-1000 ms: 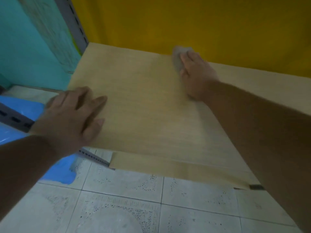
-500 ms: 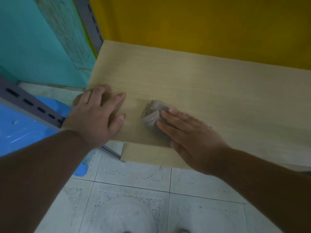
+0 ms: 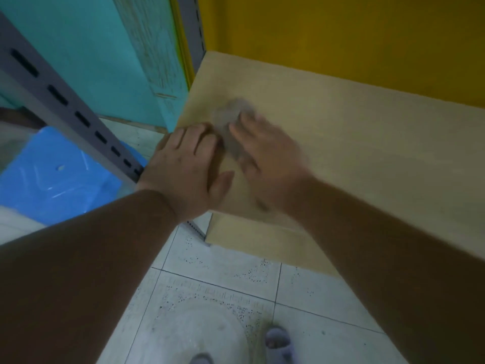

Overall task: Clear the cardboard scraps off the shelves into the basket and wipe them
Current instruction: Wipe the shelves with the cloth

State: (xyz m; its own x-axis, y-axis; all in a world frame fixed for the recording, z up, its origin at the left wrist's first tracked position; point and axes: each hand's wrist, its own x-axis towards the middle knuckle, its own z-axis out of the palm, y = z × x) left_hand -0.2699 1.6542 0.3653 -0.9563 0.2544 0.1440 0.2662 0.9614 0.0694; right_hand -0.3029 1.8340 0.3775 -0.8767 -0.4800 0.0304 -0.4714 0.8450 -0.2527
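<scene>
Right hand (image 3: 265, 156) blurred, cloth (image 3: 231, 119) partly hidden

Back wall: a flat mustard-yellow wall (image 3: 341, 35) runs across the top right.
Side wall: a turquoise painted wall (image 3: 86, 48) fills the upper left, with a paler, scuffed turquoise strip (image 3: 154, 48) beside it.
Uprights: a grey slotted metal post (image 3: 65, 106) slants across the left; a second grey slotted post (image 3: 193, 27) stands in the corner where the two walls meet.
Floor: pale speckled square tiles (image 3: 215, 290) with dark grout lines.
Footwear: a grey open-toed slipper (image 3: 277, 342) sits at the bottom edge, the tip of another (image 3: 200, 359) just left of it.
</scene>
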